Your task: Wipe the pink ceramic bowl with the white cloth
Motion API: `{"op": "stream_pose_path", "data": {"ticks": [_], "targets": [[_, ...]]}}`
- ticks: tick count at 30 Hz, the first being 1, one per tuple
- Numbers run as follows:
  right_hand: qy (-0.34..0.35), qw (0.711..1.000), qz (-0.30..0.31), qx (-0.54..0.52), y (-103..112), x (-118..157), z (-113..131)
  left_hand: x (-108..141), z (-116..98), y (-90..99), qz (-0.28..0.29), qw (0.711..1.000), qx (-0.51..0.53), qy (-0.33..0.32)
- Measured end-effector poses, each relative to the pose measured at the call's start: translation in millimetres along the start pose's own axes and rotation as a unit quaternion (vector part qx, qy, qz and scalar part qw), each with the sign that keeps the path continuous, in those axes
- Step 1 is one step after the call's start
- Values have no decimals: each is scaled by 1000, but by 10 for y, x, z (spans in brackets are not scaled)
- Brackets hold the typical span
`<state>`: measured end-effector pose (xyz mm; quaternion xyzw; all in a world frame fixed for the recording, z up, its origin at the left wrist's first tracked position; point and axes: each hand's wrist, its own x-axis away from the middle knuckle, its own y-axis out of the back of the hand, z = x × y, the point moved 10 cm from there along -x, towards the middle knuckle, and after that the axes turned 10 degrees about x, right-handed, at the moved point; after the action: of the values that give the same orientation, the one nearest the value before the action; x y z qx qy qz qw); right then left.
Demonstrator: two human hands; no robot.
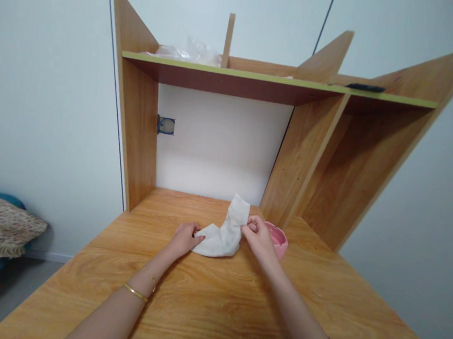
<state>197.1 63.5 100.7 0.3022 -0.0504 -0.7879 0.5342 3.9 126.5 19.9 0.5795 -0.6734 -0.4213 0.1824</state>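
A soft white cloth (221,238) lies bent in an L shape over the wooden desk, its left part low and its right part raised upright. My left hand (185,238) pinches the left end between thumb and fingers, close to the desktop. On the other side, my right hand (258,234) has its fingertips closed on the edge of the raised part. Just behind and right of that hand sits a pink dish (278,237) with a notched rim, partly hidden by the hand and wrist.
The wooden desk (200,303) carries a hutch with upright panels and a shelf (233,81). On the shelf are a clear plastic bag (188,51) and a dark flat object (365,88). An uncovered wall box (166,125) shows at the back. A patterned fabric (2,225) lies at left.
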Motion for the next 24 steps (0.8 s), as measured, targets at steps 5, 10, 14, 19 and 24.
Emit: {"op": "stream_pose_path", "data": {"ticks": [5,10,14,19,24], "targets": [[-1,999,0,-44,-99,-41,55,29,8,14,7,999,-24,22],[1,997,-52,-64,-45,-40,-14,87,38,333,-32,995,-82,53],[-81,996,-14,-37,-203,19,-333,157,82,673,-83,974,-189,96],[-193,977,85,-13,-457,155,-626,196,130,780,-73,966,-217,124],[-221,958,172,56,-519,220,-727,246,271,744,-2,959,-211,187]]}}
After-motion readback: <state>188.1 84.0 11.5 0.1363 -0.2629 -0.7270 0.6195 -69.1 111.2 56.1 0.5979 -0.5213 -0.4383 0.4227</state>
